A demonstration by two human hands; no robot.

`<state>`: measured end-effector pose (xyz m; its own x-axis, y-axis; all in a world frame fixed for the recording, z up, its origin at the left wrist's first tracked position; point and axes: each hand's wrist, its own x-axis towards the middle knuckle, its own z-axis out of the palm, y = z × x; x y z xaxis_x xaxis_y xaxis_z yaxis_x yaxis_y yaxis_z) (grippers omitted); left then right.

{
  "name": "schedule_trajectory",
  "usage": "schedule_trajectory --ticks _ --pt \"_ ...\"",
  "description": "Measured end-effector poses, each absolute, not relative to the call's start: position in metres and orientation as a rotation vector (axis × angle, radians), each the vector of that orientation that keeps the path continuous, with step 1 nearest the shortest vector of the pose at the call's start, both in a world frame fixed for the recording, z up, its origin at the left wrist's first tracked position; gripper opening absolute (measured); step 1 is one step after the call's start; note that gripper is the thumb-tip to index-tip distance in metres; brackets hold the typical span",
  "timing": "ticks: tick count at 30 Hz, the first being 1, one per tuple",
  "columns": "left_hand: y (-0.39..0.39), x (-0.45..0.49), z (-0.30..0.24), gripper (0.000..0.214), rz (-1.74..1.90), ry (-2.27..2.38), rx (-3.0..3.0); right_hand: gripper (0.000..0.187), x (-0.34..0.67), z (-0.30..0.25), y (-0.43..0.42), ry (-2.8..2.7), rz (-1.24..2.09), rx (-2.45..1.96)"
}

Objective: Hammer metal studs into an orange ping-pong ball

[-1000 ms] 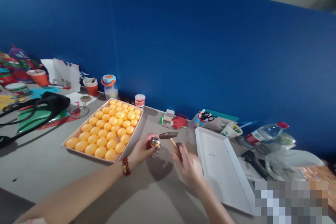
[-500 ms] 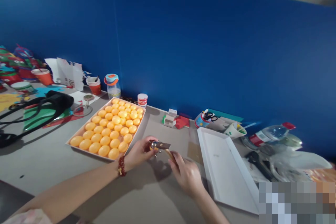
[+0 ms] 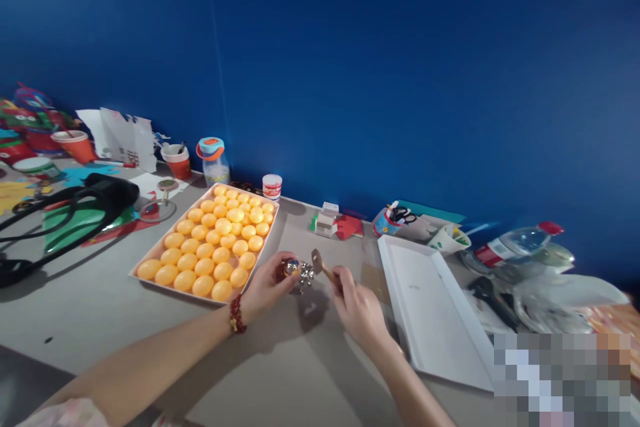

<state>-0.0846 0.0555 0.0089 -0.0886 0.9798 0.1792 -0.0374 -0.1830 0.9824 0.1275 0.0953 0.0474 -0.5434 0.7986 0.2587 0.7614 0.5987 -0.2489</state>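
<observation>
My left hand (image 3: 273, 283), with a dark red beaded bracelet on its wrist, pinches a shiny silver object (image 3: 306, 273). It has a round mirror-like part by my fingertips and a cluster of small bright knobs; I cannot make out its kind. My right hand (image 3: 357, 307) is closed around the thin handle of a small wooden tool with a flat brown head (image 3: 317, 261). That head stands just right of the silver cluster, with a small gap showing. Left of my hands, a shallow box (image 3: 273, 230) holds several rows of orange balls (image 3: 205, 250).
An empty-looking white tray (image 3: 435, 307) lies to the right. Beyond it are a plastic bottle (image 3: 515, 243) and clear plastic wrap. A pen cup (image 3: 387, 221), small boxes (image 3: 327, 221) and a white tub (image 3: 272, 187) stand along the blue wall. Black straps (image 3: 103, 197) lie left.
The brown tool head has moved off the silver object to the right and tilted more upright. More of the silver cluster shows now. The view has shifted slightly.
</observation>
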Motion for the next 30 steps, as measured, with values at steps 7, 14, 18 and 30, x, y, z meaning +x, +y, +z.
schedule_trajectory --ticks 7,14,18,30 --pt "0.046 -0.081 0.013 0.031 1.42 1.153 1.239 0.012 0.112 0.035 0.122 -2.577 0.447 -1.402" --pt "0.043 -0.08 0.015 0.032 1.449 1.087 1.163 0.014 0.1 0.03 0.124 -2.63 0.492 -1.392" --pt "0.041 -0.078 0.016 0.031 1.439 1.072 1.189 0.013 0.094 0.024 0.125 -2.63 0.534 -1.407" --pt "0.043 -0.079 0.007 0.033 1.5 0.968 1.21 0.014 0.113 0.055 0.125 -2.295 0.85 -1.235"
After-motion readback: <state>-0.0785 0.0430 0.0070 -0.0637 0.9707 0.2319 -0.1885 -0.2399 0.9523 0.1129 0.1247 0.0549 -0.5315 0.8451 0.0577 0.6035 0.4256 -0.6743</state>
